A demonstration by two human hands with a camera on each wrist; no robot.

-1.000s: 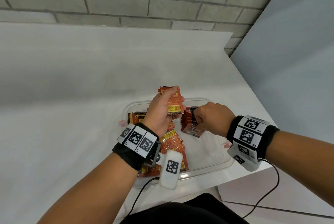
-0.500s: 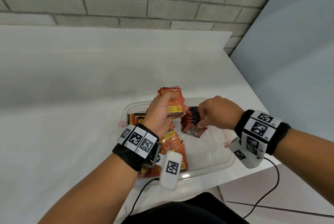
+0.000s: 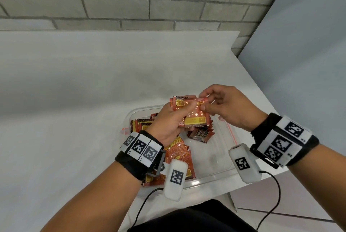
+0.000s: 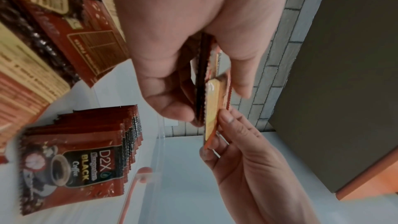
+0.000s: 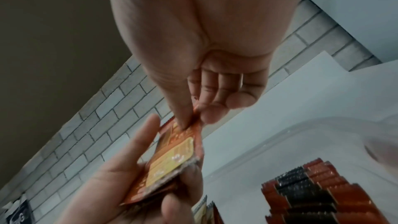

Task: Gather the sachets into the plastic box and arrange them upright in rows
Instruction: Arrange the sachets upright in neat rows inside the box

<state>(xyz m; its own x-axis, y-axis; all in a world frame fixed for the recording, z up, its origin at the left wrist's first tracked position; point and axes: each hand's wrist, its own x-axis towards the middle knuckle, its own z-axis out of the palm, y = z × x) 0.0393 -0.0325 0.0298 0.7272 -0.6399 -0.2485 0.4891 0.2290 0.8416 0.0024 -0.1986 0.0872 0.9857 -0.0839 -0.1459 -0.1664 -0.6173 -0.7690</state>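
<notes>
Left hand (image 3: 168, 123) grips a sachet stack (image 3: 189, 113) above the plastic box (image 3: 211, 175); right hand (image 3: 230, 108) pinches the top sachet's corner. Risk: neighbouring sachets drag out, dropping onto the row (image 3: 201, 134) below.

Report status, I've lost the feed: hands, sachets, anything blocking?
Left hand grips a sachet bundle; right hand pinches its front sachet. A row stands in the plastic box, loose sachets beside. Nothing blocking.
</notes>
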